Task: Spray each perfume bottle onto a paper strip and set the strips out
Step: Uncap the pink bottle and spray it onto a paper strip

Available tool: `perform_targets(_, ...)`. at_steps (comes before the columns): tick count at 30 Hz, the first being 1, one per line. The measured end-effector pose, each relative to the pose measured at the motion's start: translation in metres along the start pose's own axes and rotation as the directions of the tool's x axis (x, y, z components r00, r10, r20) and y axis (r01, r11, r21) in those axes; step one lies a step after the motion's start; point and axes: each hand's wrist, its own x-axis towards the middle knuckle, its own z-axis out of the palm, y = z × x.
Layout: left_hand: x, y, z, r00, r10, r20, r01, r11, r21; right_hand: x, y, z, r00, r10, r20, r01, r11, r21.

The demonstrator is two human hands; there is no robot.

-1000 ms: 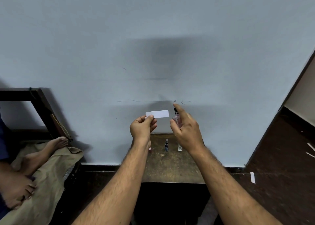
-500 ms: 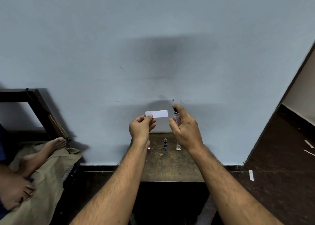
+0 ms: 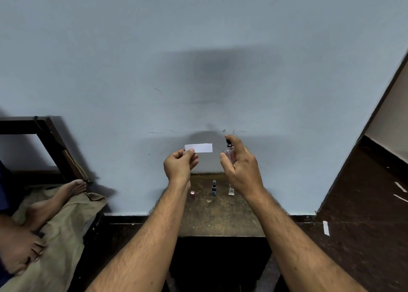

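A pale blue wall (image 3: 198,48) fills most of the frame, with a soft dark shadow near its middle. Along the lower left, a dark wooden frame (image 3: 50,137) leans by the wall above a tan cloth (image 3: 57,232) on which another person's bare feet (image 3: 44,203) rest. A dark brown floor (image 3: 364,203) takes the lower right, carrying a white paper strip (image 3: 325,228) and two more slips near the right edge. In the lower centre a worn wooden table (image 3: 220,216) stands against the wall. Above it, just left of centre, the left hand (image 3: 180,167) has its fingers curled in, thumb and forefinger pinching the left end of a white paper strip held level (image 3: 198,148), its free end pointing toward the right side of the frame. Just beside it, right of centre, the right hand (image 3: 241,168) wraps its fingers round a clear pinkish perfume bottle (image 3: 230,153), held upright with the forefinger on the black sprayer top; bottle and strip are close but apart. On the table's far edge, below the hands, stand three small bottles in a row: a pink-capped bottle (image 3: 192,194) partly hidden by the left wrist, a dark blue bottle (image 3: 214,188), and a clear bottle (image 3: 231,190).
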Motion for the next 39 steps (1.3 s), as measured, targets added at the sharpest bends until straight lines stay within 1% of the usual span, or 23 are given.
perform_targets(8, 0.011, 0.000, -0.001, 1.000, 0.005, -0.004, -0.005, 1.000, 0.007, 0.000, -0.001, 0.002, 0.999, -0.028, 0.021, 0.027, 0.999, 0.041)
perform_targets(17, 0.018, -0.004, -0.004, 1.000, 0.007, -0.013, -0.007, 1.000, -0.018, -0.003, 0.007, 0.003, 1.000, 0.005, -0.027, -0.002, 0.996, 0.089)
perform_targets(22, 0.019, -0.005, -0.009, 0.996, -0.083, 0.037, 0.087, 0.986, -0.139, -0.005, 0.008, 0.002, 0.998, 0.061, -0.018, -0.058, 0.985, 0.160)
perform_targets(25, 0.022, -0.010, -0.015, 0.992, -0.109, 0.057, 0.116, 0.983, -0.142, -0.006, 0.008, 0.001, 0.995, 0.096, -0.028, -0.088, 0.975, 0.206)
perform_targets(29, 0.025, -0.015, -0.025, 0.993, -0.115, 0.035, 0.118, 0.983, -0.138, -0.005, 0.014, 0.006, 0.984, 0.180, 0.000, -0.172, 0.943, 0.285)
perform_targets(34, 0.029, -0.021, -0.039, 0.994, -0.106, 0.004, 0.106, 0.987, -0.118, -0.010, 0.024, 0.013, 0.948, 0.294, 0.124, -0.319, 0.883, 0.344)
perform_targets(36, 0.031, -0.025, -0.045, 0.994, -0.113, -0.011, 0.111, 0.988, -0.104, -0.014, 0.029, 0.020, 0.926, 0.339, 0.163, -0.376, 0.861, 0.342)
perform_targets(39, 0.036, -0.035, -0.055, 0.992, -0.126, -0.028, 0.123, 0.987, -0.102, -0.019, 0.042, 0.036, 0.881, 0.416, 0.225, -0.472, 0.798, 0.374)
